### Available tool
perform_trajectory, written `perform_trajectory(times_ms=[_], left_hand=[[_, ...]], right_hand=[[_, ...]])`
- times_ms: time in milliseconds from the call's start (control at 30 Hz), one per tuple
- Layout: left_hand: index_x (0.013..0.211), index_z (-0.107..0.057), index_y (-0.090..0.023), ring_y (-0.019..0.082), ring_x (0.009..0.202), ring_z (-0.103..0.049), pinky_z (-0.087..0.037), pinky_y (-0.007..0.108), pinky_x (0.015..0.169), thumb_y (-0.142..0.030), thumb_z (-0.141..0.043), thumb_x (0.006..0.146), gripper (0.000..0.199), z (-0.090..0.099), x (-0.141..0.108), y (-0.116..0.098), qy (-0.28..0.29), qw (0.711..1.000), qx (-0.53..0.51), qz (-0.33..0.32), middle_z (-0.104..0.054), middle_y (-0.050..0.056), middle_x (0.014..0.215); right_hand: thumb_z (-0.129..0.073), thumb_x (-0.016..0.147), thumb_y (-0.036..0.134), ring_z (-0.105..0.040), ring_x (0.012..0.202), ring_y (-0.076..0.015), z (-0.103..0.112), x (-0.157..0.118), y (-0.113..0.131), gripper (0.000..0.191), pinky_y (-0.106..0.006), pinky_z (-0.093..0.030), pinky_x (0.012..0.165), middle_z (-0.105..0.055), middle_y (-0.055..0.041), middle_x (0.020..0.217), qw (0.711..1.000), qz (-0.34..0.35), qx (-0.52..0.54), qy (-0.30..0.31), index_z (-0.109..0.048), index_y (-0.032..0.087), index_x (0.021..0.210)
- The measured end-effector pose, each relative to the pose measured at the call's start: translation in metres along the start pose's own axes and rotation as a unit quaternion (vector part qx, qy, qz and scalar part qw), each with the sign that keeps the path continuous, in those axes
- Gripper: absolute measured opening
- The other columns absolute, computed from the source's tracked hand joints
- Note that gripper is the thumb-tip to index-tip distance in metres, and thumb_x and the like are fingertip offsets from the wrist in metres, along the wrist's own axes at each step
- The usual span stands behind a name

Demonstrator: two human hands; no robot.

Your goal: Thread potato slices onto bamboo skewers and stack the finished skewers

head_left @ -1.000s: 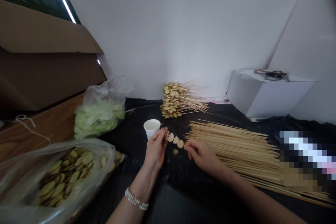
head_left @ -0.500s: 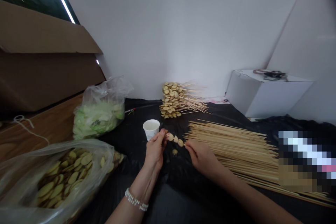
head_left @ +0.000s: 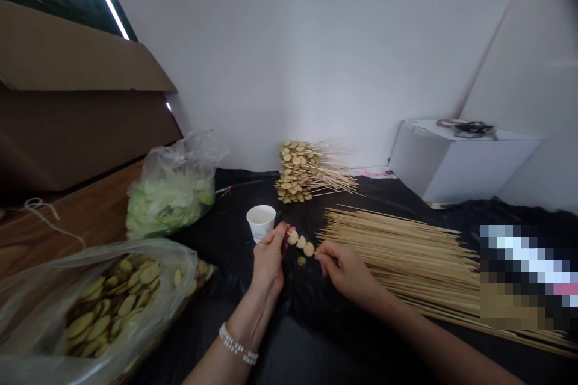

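Observation:
A wooden skewer with several pale potato slices (head_left: 300, 242) on it stretches between my two hands. My left hand (head_left: 270, 258) is closed in a pinch at its left end, close beside a white paper cup (head_left: 258, 228). At the right end, the fingertips of my right hand (head_left: 342, 267) pinch the stick, and that hand hides any further length of it. Just below the threaded slices, a single loose potato slice (head_left: 301, 261) lies on the black sheet (head_left: 289, 343). Bare bamboo skewers (head_left: 406, 246) lie in a wide pile beyond my right hand.
Loaded potato skewers (head_left: 295, 174) are stacked by the wall. On the left stand an open plastic bag of potato slices (head_left: 180, 252) and a tied bag of leafy greens (head_left: 169, 201). A pen (head_left: 224, 190), a white box (head_left: 433, 162) and a cardboard box (head_left: 81, 126) are farther off.
The threaded slices have turned, showing more of their round faces, and tilt down slightly more to the right. My right hand has shifted slightly left. Both hands keep their pinch.

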State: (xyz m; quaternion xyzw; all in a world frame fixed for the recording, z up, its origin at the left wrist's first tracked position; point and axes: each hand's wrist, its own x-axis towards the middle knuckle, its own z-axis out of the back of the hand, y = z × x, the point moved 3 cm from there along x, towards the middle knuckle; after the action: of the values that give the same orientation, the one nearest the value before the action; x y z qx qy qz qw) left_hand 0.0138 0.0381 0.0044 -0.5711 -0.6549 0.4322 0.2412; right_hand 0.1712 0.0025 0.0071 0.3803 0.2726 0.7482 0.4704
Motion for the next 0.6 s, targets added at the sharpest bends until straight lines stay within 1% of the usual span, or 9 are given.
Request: perform_trajectory(times_ms=[67,100,233,400,600], left_hand=[[0.071,-0.073,-0.011,0.011,0.064,-0.063,-0.044,0.020,0.059,-0.035,-0.086,0.049,0.035,-0.0006,-0.0003,0.0000,0.000,1.000,-0.007,0.000,-0.072,0.006,0.070],[0.072,-0.073,-0.011,0.011,0.064,-0.063,-0.045,0.020,0.060,-0.035,-0.086,0.049,0.035,-0.0007,-0.0004,0.0000,-0.001,1.000,-0.009,-0.001,-0.072,0.006,0.071],[0.073,-0.073,-0.012,0.012,0.066,-0.064,-0.045,0.020,0.061,-0.034,-0.085,0.052,0.033,-0.0011,-0.0026,0.0011,-0.007,1.000,-0.009,-0.002,-0.072,0.006,0.071],[0.071,-0.073,-0.012,0.011,0.065,-0.063,-0.045,0.020,0.060,-0.034,-0.084,0.054,0.029,-0.0055,-0.0083,0.0040,0.000,1.000,-0.001,0.003,-0.072,0.006,0.071],[0.069,-0.073,-0.013,0.011,0.064,-0.062,-0.044,0.020,0.058,-0.036,-0.083,0.056,0.029,-0.0075,-0.0095,0.0003,0.006,1.000,0.007,-0.003,-0.071,0.005,0.072]], right_hand=[[-0.043,0.086,0.016,-0.052,0.062,-0.0138,0.0018,-0.0002,0.0016,0.019,-0.024,-0.034,0.060,-0.058,-0.0005,0.065,0.998,0.033,-0.039,-0.028,-0.052,0.019,0.070],[-0.044,0.086,0.016,-0.052,0.062,-0.0139,0.0021,-0.0002,0.0018,0.019,-0.024,-0.034,0.060,-0.058,-0.0005,0.066,0.998,0.038,-0.046,-0.034,-0.052,0.019,0.070],[-0.045,0.085,0.014,-0.050,0.056,-0.0120,0.0003,-0.0002,0.0008,0.022,-0.023,-0.033,0.057,-0.054,0.0023,0.057,1.000,-0.001,-0.005,-0.015,-0.050,0.020,0.064],[-0.044,0.086,0.014,-0.049,0.056,-0.0119,-0.0009,0.0003,0.0034,0.022,-0.023,-0.033,0.057,-0.053,0.0027,0.058,1.000,0.010,-0.008,-0.018,-0.049,0.020,0.065],[-0.045,0.087,0.017,-0.050,0.059,-0.0125,0.0032,0.0017,0.0051,0.022,-0.023,-0.033,0.059,-0.054,0.0020,0.060,0.999,0.018,-0.025,-0.021,-0.050,0.020,0.066]])
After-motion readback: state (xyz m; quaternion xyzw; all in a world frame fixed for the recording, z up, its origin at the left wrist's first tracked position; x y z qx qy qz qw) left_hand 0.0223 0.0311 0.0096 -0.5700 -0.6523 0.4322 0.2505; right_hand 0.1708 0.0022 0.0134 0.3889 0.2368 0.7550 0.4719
